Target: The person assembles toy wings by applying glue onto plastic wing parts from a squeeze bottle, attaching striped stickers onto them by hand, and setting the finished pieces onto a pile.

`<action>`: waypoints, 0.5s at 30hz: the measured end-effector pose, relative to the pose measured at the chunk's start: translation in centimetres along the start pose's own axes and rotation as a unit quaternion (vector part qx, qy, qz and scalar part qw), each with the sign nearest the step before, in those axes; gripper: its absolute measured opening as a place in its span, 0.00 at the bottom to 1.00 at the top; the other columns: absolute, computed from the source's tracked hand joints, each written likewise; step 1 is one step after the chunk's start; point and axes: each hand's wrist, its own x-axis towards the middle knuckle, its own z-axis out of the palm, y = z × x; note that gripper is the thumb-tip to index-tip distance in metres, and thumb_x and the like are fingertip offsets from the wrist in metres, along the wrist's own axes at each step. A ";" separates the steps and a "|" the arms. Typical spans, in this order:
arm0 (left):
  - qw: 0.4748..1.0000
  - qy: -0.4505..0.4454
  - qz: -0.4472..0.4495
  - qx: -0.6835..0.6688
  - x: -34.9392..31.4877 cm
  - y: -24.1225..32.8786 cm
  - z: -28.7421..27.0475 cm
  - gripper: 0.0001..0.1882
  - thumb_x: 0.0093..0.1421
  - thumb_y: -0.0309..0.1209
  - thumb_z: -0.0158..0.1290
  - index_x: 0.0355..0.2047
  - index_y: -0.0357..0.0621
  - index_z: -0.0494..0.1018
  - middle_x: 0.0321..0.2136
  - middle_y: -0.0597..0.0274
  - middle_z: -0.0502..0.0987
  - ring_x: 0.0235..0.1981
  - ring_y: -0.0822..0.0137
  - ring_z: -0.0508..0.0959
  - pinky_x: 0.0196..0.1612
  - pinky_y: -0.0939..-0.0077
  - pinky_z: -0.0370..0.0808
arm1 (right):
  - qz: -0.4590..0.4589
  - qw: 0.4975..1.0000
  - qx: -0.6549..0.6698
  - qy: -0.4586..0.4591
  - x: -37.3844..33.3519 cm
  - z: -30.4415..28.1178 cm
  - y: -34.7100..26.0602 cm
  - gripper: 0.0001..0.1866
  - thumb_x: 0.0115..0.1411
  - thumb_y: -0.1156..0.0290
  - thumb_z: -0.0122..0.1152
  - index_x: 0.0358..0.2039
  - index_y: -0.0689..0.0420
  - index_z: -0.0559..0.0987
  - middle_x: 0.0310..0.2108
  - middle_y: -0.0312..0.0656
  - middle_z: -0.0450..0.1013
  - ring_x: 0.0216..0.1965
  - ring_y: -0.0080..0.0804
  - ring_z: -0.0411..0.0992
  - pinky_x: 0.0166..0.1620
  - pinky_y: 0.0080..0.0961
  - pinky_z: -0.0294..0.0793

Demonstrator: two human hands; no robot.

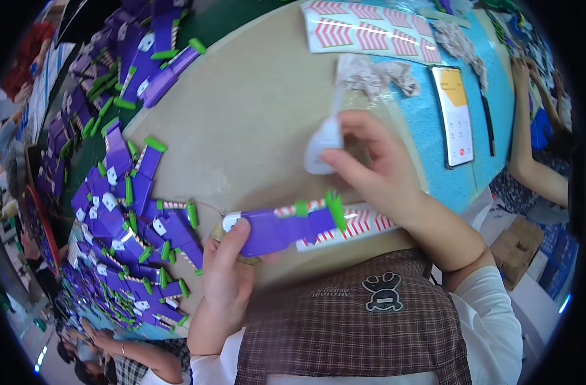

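My left hand point(229, 276) grips one end of a flat purple toy wing point(274, 231), thumb on top. The wing has a white rounded end, a bright green tip and a red-and-white striped strip along its upper edge. Above it, my right hand point(376, 160) pinches a small white drop-shaped bottle point(324, 147) between thumb and fingers. Its narrow end points up; it does not touch the wing. Just beyond the wing's green tip lies a sheet of red-striped stickers point(363, 224), partly hidden by the wing and my right forearm.
Piled purple toy wings point(113, 212) cover the left side of the table. At the far side lies another sticker sheet point(370, 29), with crumpled paper point(376, 76) nearby. A phone point(452, 115) and a black pen point(488, 125) rest on blue sheeting at right. Other people sit around.
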 end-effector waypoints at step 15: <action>0.997 -0.061 0.033 0.018 -2.5 -0.3 0.9 0.11 0.60 0.25 0.48 0.42 0.36 0.63 0.38 0.53 0.74 0.38 0.63 0.76 0.37 0.64 0.79 | -0.191 0.947 -0.225 -0.122 -6.8 -5.0 -6.2 0.28 0.41 0.55 0.71 0.41 0.54 0.74 0.31 0.37 0.62 0.26 0.27 0.66 0.27 0.21 0.65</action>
